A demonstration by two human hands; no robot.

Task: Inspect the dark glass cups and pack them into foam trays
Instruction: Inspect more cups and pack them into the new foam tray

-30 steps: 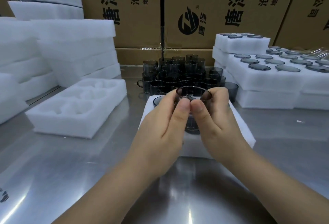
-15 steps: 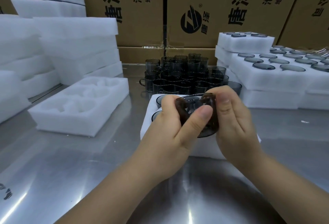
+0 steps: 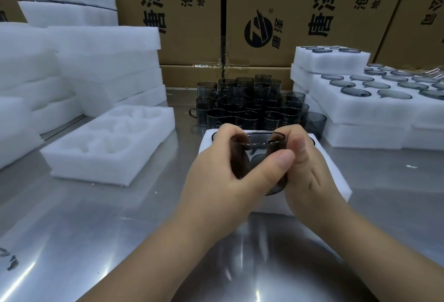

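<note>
As left hand (image 3: 223, 178) and right hand (image 3: 311, 176) grip cup (image 3: 260, 143), tray (image 3: 335, 179) mostly hidden

L hand (image 3: 216, 181) & R hand (image 3: 310, 176) grip dark glass cup (image 3: 258, 155) above foam tray (image 3: 336, 181).

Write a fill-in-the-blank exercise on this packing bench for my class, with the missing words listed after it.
1. The left hand and right hand grip one dark glass cup over a ____ foam tray.
2. The empty tray lies to the person's ____.
3. The loose cups stand in ____ of the cardboard boxes.
Missing words: white; left; front.
</note>
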